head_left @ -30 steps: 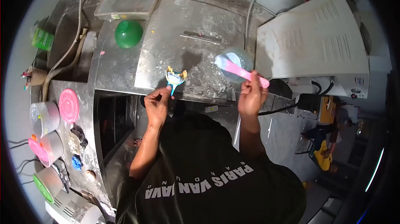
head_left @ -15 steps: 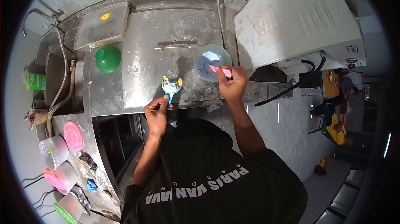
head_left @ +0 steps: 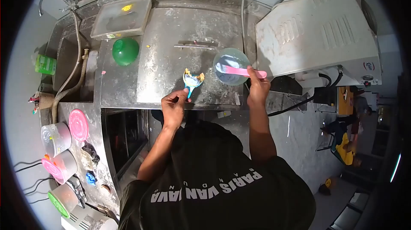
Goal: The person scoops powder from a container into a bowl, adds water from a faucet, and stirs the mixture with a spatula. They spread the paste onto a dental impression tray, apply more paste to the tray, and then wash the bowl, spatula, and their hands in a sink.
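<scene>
My left hand is closed on the handle of a small blue dental impression tray, held above the counter's front edge. Ragged yellow impression material lines the tray's rim, with pale bluish-white paste inside. In my right hand is a pink mixing spatula, gripped at its handle end. Its blade lies over a translucent mixing bowl and carries pale paste. More pale blue-grey paste coats the inside of that bowl, which sits on the counter.
A green rubber bowl, a thin metal bar and a clear plastic box lie on the metal counter. A white machine stands right, a sink left. Lidded tubs line the lower left. People sit far right.
My right hand has raised the spatula from deep in the mixing bowl, so its blade now shows with paste on it. The tray stays in my left hand. The view has shifted.
</scene>
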Demonstrator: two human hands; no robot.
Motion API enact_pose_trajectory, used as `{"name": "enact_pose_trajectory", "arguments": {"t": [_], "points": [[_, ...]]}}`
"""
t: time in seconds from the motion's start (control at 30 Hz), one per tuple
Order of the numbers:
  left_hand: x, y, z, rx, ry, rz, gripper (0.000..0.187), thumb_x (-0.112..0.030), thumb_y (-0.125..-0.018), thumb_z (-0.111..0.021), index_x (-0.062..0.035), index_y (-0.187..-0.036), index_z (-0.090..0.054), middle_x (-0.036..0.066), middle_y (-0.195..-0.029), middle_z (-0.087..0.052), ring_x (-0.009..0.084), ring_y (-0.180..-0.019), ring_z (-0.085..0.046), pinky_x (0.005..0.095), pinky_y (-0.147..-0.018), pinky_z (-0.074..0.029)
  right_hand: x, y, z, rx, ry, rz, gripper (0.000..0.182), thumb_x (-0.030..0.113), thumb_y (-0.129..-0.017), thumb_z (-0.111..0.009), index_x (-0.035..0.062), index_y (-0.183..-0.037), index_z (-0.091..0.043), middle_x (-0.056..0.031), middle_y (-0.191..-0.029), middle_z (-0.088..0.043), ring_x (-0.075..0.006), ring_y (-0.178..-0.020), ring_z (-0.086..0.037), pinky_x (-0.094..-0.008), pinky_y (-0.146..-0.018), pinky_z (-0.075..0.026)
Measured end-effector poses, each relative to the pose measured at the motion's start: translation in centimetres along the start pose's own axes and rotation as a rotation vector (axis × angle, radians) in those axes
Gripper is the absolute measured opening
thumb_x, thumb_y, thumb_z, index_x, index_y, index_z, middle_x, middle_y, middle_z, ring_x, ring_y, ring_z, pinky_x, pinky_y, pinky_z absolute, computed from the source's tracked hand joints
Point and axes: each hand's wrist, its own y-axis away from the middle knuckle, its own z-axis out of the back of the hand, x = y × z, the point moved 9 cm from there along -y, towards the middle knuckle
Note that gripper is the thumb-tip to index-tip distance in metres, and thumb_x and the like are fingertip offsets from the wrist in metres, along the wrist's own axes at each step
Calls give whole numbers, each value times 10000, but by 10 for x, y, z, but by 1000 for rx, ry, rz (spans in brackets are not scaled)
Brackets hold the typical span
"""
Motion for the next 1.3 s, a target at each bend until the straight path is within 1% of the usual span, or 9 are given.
{"name": "enact_pose_trajectory", "arguments": {"t": [0.03, 0.07, 0.17, 0.2, 0.33, 0.47, 0.6, 0.73, 1.3], "points": [[-1, -1, -3, 2, 0, 5, 216, -186, -935, -699, 11, -850, -728, 23, -718, -666, 69, -672, -563, 228, -650, -420, -5, -3, 7, -32, -24, -50, 120, 89, -852, -768, 70, -787, -668, 63, -725, -592, -20, -606, -465, -189, -557, -338], [-1, -2, -5, -5, 34, 13, 181, -159, -926, -703, -15, -819, -724, 19, -713, -654, 91, -665, -573, 241, -637, -423, -11, -6, 13, -42, -85, -87, 126, 100, -853, -772, 23, -908, -689, 18, -793, -643, -78, -684, -571, -236, -644, -441], [-4, -6, -10, 25, 18, 2, 187, -164, -928, -702, -10, -824, -725, 20, -714, -657, 87, -668, -574, 240, -641, -424, -6, -3, 16, -9, -186, -183, 123, 118, -861, -765, 60, -834, -660, 45, -700, -569, -43, -607, -477, -207, -571, -350], [-7, -7, -13, 37, -15, 8, 191, -159, -933, -693, -3, -828, -723, 23, -717, -662, 84, -670, -573, 239, -648, -425, 5, 2, 10, -2, -183, -169, 144, 119, -872, -753, 76, -796, -638, 56, -653, -512, -30, -565, -395, -195, -541, -275], [-11, -9, -18, 45, 5, -2, 237, -207, -936, -700, 3, -833, -731, 1, -693, -648, 57, -664, -521, 236, -632, -396, 35, 14, -2, 102, -157, 19, 47, 75, -907, -698, 38, -886, -678, 36, -748, -585, -30, -594, -437, -197, -552, -327], [-16, -9, -18, 38, 18, -9, 229, -202, -936, -698, -3, -830, -734, 1, -694, -649, 56, -655, -519, 235, -620, -392, 77, 65, -38, 201, 23, 302, 84, 8, -884, -706, -27, -960, -702, -42, -866, -683, -84, -783, -580, -236, -704, -456], [-19, -6, -10, 5, -21, 28, 217, -197, -935, -697, -13, -826, -737, -8, -689, -645, 42, -637, -496, 227, -591, -364, 105, 109, -79, 455, 320, 769, 189, 12, -794, -785, 15, -967, -708, -91, -869, -723, -183, -770, -653, -278, -727, -467], [-21, -6, -4, -33, 19, -13, 247, -207, -934, -700, -15, -782, -734, -22, -668, -637, 39, -630, -492, 230, -575, -369, 115, 139, -92, 517, 464, 1094, 269, 56, -741, -833, 42, -981, -712, -64, -838, -741, -193, -727, -677, -323, -734, -455], [-19, -3, 9, -33, 69, 14, 212, -191, -927, -705, -26, -800, -744, -29, -676, -630, 23, -628, -459, 220, -580, -349, 108, 163, -103, 507, 486, 1262, 287, 103, -767, -831, 45, -1024, -719, -68, -894, -741, -171, -746, -679, -306, -686, -446]]}}
